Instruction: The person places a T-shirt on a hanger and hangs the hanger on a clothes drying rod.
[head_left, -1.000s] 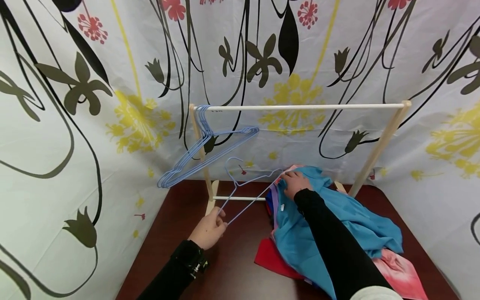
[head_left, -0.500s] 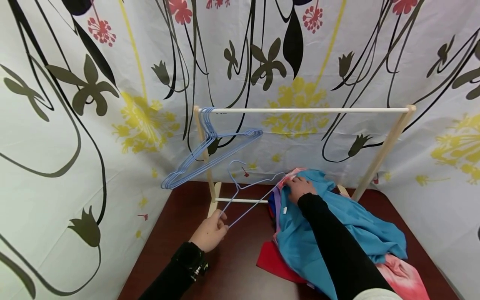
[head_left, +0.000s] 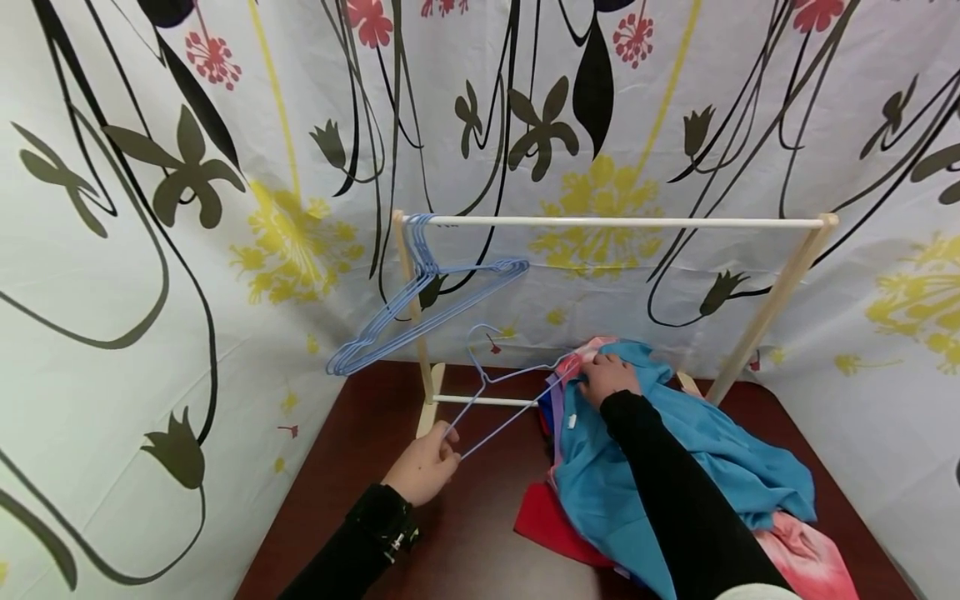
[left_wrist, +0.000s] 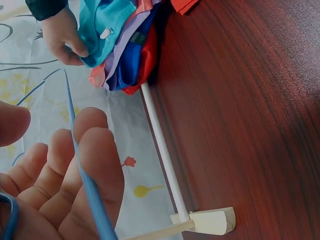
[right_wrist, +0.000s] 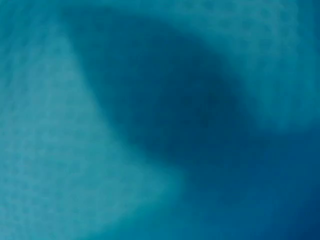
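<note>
- Blue wire hanger [head_left: 498, 392] is held at its lower corner by left hand [head_left: 423, 467], fingers curled round the wire, above dark table [head_left: 360, 467].
- Teal garment [head_left: 667, 450], on top of clothes pile, is pinched at collar by right hand [head_left: 607, 377]; hanger tip is just beside.
- Wooden rack [head_left: 615, 222] w/ more blue hangers [head_left: 420, 300] stands behind.

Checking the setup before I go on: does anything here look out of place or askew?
Yes. The clothes pile lies heaped on the table instead of hanging, and the spare hangers on the rail tilt steeply askew. Nothing looks damaged.
</note>
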